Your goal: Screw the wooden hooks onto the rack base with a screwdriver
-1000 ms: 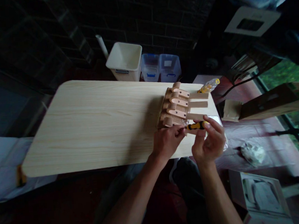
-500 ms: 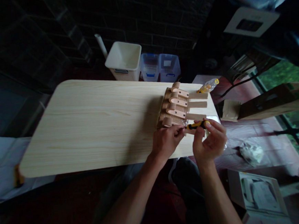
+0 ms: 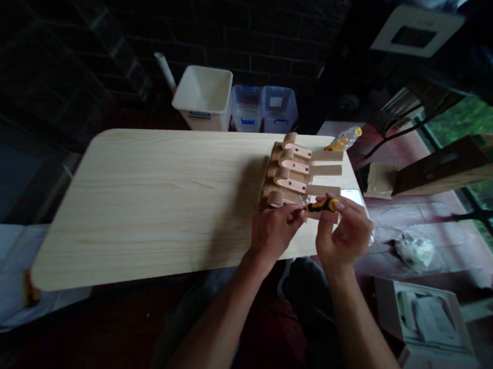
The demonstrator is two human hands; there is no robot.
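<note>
A yellow and black screwdriver (image 3: 322,205) lies nearly level in my right hand (image 3: 344,231), its handle gripped between thumb and fingers. Its tip points left toward my left hand (image 3: 276,230), which is closed in a pinch at the near end of a wooden assembly (image 3: 288,172). What the left fingers pinch is too small and hidden to make out. The assembly has several curved wooden pieces with dark screw heads, and flat wooden strips (image 3: 326,171) stick out to its right.
The pale wooden table (image 3: 154,203) extends to the left. A clear plastic bottle (image 3: 345,140) with a yellow cap lies at its far right corner, and a white flat object (image 3: 352,197) is near the right edge. Behind stand a white bin (image 3: 203,97) and two clear boxes (image 3: 247,107).
The screwdriver handle and my right fingers have shifted slightly left. My left hand keeps its pinch in nearly the same place. The camera view has moved a little.
</note>
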